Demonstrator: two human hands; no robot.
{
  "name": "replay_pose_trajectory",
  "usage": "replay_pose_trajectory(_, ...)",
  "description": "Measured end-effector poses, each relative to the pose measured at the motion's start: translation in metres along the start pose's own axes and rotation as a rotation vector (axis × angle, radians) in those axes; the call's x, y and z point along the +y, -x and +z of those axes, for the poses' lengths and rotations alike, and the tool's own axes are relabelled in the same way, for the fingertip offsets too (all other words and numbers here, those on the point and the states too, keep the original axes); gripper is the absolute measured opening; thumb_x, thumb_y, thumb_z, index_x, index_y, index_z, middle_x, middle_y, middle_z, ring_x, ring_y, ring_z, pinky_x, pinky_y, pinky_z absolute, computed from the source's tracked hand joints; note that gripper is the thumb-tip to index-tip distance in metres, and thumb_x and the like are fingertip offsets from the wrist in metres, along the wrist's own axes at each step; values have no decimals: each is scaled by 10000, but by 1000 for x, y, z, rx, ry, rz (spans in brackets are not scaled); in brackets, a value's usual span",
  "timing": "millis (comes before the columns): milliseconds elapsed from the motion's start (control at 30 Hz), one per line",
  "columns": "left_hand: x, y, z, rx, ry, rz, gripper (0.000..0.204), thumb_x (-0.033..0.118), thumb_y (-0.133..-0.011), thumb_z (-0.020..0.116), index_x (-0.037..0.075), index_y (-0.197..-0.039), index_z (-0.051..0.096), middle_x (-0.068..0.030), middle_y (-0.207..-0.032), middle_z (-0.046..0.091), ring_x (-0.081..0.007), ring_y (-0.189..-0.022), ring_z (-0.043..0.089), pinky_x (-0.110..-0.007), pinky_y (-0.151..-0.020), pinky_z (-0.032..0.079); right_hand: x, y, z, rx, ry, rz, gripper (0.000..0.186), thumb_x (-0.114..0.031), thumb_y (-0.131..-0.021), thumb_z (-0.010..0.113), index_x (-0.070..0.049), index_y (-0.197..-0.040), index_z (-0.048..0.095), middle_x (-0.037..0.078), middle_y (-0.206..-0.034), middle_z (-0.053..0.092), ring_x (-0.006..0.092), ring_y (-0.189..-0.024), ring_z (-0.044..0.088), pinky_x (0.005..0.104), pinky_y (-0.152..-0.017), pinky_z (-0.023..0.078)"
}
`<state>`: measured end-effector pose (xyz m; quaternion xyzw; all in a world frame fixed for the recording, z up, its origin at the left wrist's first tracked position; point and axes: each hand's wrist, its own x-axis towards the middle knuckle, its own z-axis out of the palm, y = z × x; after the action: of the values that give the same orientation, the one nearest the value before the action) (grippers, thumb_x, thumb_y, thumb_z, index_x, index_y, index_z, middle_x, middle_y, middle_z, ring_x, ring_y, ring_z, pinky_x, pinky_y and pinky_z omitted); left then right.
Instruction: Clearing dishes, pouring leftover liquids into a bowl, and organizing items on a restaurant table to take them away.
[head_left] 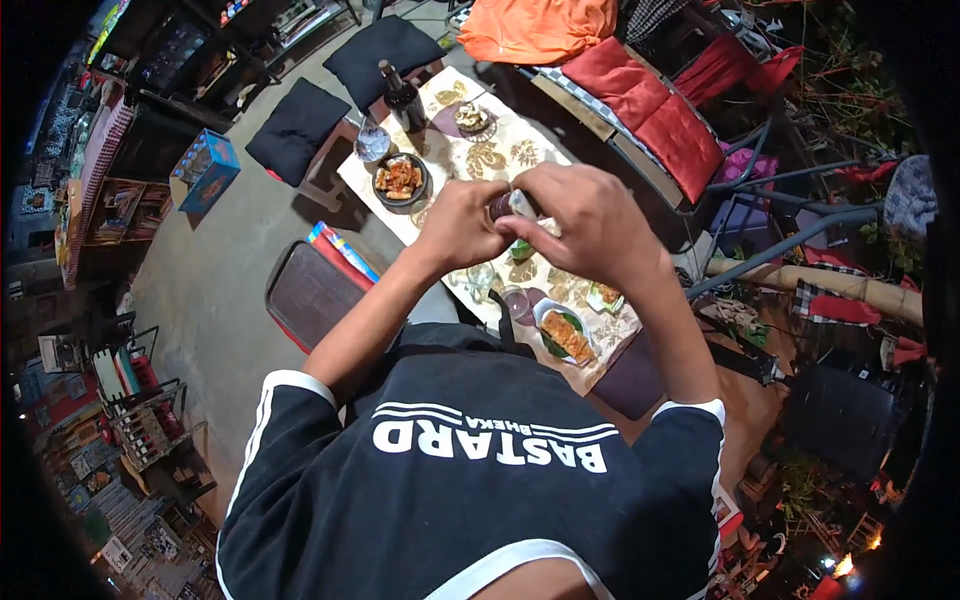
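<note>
Both hands are raised together over a table [470,90] with a cream cloth patterned in gold. My left hand [458,225] has its fingers wrapped round a small dark, rounded thing with a pale whitish part [510,206]. From the other side my right hand [590,220] curls over the same thing, thumb and fingers closed on it. The fingers hide most of it, so its kind is not plain. Beneath the hands, part of something green and white [521,250] shows. A white dish of golden fried food on a green leaf [565,335] lies nearest me.
A dark plate of reddish food [400,180], a dark bottle [402,97], a glass [372,142] and a small bowl [471,118] stand farther off. Black-cushioned stools [298,133] line the left. A red-cushioned bench [645,110] is at the right, a blue box [205,170] on the floor.
</note>
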<state>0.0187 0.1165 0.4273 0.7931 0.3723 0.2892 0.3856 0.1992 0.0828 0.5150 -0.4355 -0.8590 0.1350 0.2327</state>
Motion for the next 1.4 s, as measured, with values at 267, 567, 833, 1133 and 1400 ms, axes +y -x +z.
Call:
replay_pose_trajectory(267, 25, 21, 17, -158, 60, -67, 237, 175, -711, 702, -19, -838, 651, -198, -607, 588, -261, -515, 594, -372, -546, 474, -9, 39, -5, 0, -91, -126, 249, -195, -863, 647, -10, -1003, 557, 156, -853, 552, 341, -820, 573, 409, -724, 461)
replay_pose_trajectory(567, 40, 25, 29, -237, 77, -133, 276, 190, -705, 750, -7, -880, 665, -175, -674, 645, -218, -589, 621, -360, -608, 490, -8, 61, -28, -42, -101, -148, 354, -128, -789, 670, -15, -1105, 556, 149, -948, 552, 324, -943, 573, 405, -826, 459)
replay_pose_trajectory(833, 30, 31, 47, -111, 12, -119, 280, 194, -688, 679, -45, -647, 538, -159, -518, 486, -124, -502, 438, -359, -484, 407, 6, 65, -6, -121, 32, -89, 278, -281, -870, 658, -49, -1009, 594, 115, -889, 609, 309, -855, 596, 394, -804, 454)
replay_pose_trajectory(1133, 3, 29, 54, -37, -3, -153, 223, 177, -683, 664, -31, -722, 593, -220, -607, 576, -217, -530, 597, -381, -551, 469, 21, 49, 14, -86, -85, -50, 285, -294, -844, 661, -41, -872, 532, 128, -826, 566, 321, -827, 585, 417, -755, 458)
replay_pose_trajectory(1400, -56, -10, 52, -49, 105, -123, 297, 121, -650, 697, -42, -885, 615, -235, -735, 640, -229, -629, 640, -366, -588, 492, 59, 15, 62, -74, -138, 36, 314, -251, -762, 722, -48, -927, 548, 132, -852, 579, 326, -843, 599, 414, -749, 464)
